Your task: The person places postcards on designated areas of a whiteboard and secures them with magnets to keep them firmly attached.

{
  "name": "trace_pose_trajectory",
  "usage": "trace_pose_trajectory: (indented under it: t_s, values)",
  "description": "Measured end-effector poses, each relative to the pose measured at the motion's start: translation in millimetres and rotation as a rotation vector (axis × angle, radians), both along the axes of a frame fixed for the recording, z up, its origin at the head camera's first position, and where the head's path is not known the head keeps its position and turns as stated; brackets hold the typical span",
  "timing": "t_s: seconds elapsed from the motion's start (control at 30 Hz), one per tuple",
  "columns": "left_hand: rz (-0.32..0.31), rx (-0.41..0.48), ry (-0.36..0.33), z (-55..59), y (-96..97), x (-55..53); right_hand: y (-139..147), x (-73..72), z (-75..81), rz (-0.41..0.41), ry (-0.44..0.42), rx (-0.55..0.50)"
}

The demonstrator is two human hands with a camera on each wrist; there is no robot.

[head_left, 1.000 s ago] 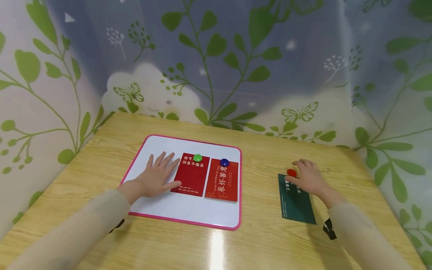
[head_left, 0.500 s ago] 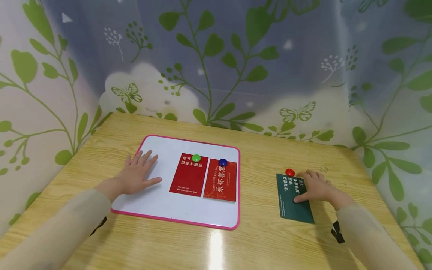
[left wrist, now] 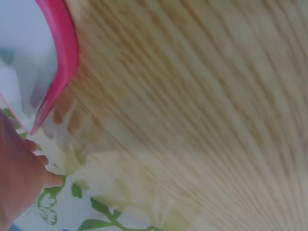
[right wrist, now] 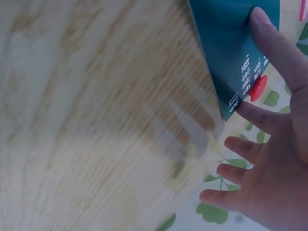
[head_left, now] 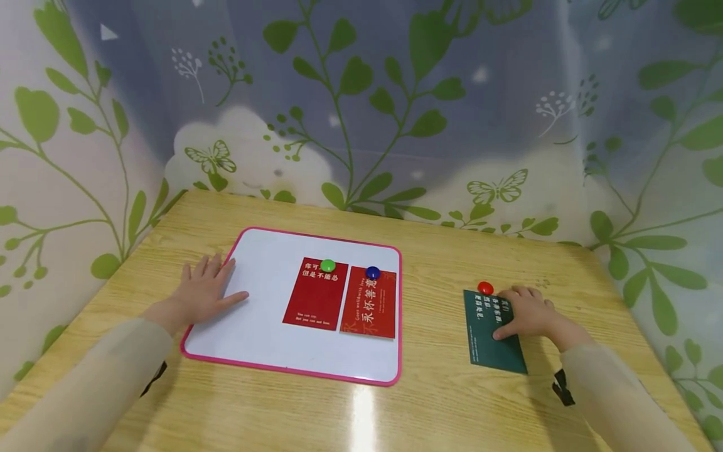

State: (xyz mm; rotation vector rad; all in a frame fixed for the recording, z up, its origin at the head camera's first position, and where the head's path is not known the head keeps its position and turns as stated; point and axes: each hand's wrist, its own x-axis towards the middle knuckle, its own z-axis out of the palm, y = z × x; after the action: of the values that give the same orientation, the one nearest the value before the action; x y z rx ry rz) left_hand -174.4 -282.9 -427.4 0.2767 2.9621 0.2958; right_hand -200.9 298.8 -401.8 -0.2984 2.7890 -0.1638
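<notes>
My left hand [head_left: 198, 292] is spread at the left edge of a pink-rimmed whiteboard [head_left: 254, 333], fingers straight. Whether it touches the board cannot be told. On the board lie a dark red card [head_left: 315, 301] with a green round magnet [head_left: 327, 265] at its top and a brighter red card [head_left: 381, 311] with a blue magnet [head_left: 373, 272]. My right hand [head_left: 528, 312] hovers at a dark green card [head_left: 486, 342], thumb over its face and the other fingers spread beyond its right edge, as the right wrist view shows. Touching the card's far edge sits a red magnet [head_left: 485, 288].
The wooden table [head_left: 282, 414] holds the board at left and the green card at right, with bare wood between them. Behind and at both sides hangs a curtain [head_left: 407, 94] printed with leaves and butterflies.
My left hand has slid left, away from the dark red card to the board's left edge. The right hand has left the red magnet and moved slightly right, its thumb lower over the green card.
</notes>
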Motion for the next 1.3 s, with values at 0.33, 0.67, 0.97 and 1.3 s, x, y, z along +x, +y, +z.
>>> trace_pose_trajectory:
  t_s: [0.33, 0.67, 0.97, 1.3]
  values:
    - [-0.002, -0.04, 0.028, -9.3, 0.5, 2.5, -5.8, 1.5, 3.9, -0.107, -0.09, -0.048]
    - [0.003, -0.044, 0.011, -12.7, 0.7, 3.0, -17.7, 4.2, 10.8, -0.191, -0.109, -0.138]
    - [0.002, -0.052, 0.012, -12.9, 0.2, 1.5, -1.2, 2.0, 3.8, -0.226, -0.128, -0.363]
    - [0.003, -0.032, -0.021, -7.9, 2.1, 2.4, 22.4, 1.9, -1.5, -0.26, -0.303, -0.75]
